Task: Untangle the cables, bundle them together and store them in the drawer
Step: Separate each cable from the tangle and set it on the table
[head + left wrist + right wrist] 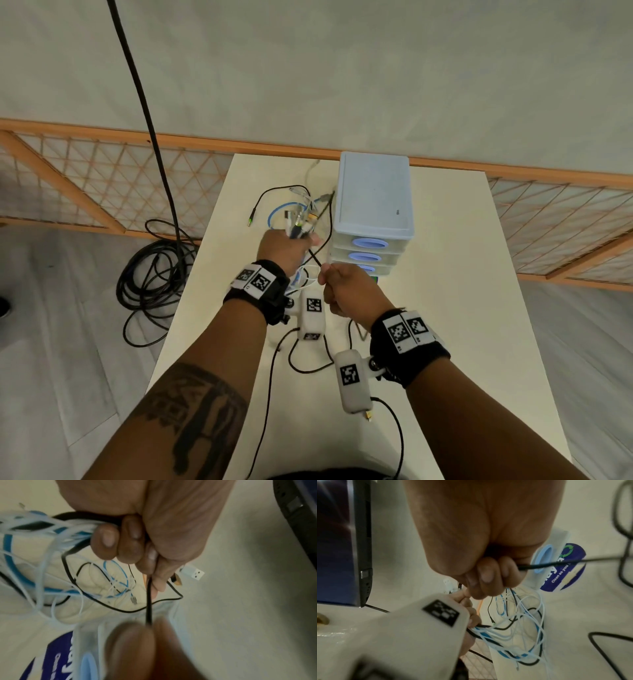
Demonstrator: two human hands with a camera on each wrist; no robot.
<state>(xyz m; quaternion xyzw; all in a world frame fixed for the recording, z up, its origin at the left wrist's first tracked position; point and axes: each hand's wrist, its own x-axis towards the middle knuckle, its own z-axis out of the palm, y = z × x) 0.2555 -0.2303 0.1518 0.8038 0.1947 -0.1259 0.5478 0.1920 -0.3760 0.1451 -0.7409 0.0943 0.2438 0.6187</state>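
**Two fists on one tangle of cables**

While the white table (445, 308) is carrying everything, the pale blue drawer unit (375, 195) is standing toward its far edge, its three drawers all looking pushed in, though the lowest is partly hidden by the hands. Just to the left of that unit, the person is holding both hands above the tabletop. The left hand (282, 251) is clenching round a bundle of cables (298, 219), with the plug ends sticking up out of the top of the fist and blue, white and black loops hanging below the curled fingers (104, 540). The right hand (346, 291), nearer the body and beside the drawer fronts, is closing its fingers (485, 573) round a single black cable (556, 562), which is running taut from that fist across to the left one. A white USB plug (193, 573) is showing just beyond the left hand's knuckles.
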